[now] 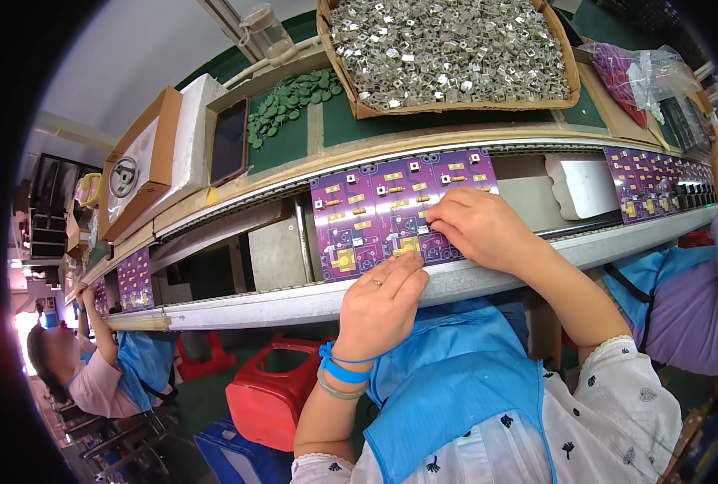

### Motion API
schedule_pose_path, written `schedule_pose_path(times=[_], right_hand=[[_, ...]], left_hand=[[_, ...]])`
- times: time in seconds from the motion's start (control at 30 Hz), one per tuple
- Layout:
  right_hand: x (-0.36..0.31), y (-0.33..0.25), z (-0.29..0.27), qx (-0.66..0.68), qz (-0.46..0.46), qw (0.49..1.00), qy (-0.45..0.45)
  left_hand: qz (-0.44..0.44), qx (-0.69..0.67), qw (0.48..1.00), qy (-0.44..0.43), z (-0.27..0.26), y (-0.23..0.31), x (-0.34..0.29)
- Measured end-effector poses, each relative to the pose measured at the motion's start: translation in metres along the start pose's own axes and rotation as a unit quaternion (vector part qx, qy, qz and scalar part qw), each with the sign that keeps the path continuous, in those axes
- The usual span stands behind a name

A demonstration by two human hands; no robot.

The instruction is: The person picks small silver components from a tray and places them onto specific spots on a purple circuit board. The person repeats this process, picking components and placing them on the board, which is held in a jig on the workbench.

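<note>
A purple circuit board panel (372, 194) lies on the conveyor rails in front of me. It carries black push buttons, resistors and yellow parts. My right hand (484, 230) is over the panel's right half, thumb and fingertips pinched together against its surface; whatever is between them is too small or hidden to make out. At the near edge, my left hand (383, 306) has its fingers bent and closed, with the tips by a yellow part (407, 247). What these fingers hold, if anything, is hidden. A blue band and a bangle circle the left wrist.
Beyond the conveyor rail (238, 310) stands a cardboard box (455, 105) of small metal parts. Green discs (294, 101) lie to its left. More purple panels (657, 181) sit along the line, where co-workers reach in at both sides. A red stool (270, 395) stands below.
</note>
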State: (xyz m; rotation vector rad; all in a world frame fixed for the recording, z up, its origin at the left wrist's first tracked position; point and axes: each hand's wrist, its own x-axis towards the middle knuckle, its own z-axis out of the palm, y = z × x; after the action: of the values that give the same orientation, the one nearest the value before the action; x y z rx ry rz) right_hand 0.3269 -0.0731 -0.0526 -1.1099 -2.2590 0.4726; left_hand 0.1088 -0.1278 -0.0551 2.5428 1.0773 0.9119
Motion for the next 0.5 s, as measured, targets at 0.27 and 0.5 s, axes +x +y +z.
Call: schedule_pose_path(times=[0.27,0.5], right_hand=[[-0.0017,0.0004,0.0039,0.002,0.002,1.0,0.021],[-0.0013,-0.0015,0.0025,-0.015,0.006,1.0,0.003]], left_hand=[[0.002,0.007,1.0,-0.001,0.003,-0.0009,-0.0004],[-0.001,0.006,1.0,0.0,0.0016,0.0002,-0.0007]])
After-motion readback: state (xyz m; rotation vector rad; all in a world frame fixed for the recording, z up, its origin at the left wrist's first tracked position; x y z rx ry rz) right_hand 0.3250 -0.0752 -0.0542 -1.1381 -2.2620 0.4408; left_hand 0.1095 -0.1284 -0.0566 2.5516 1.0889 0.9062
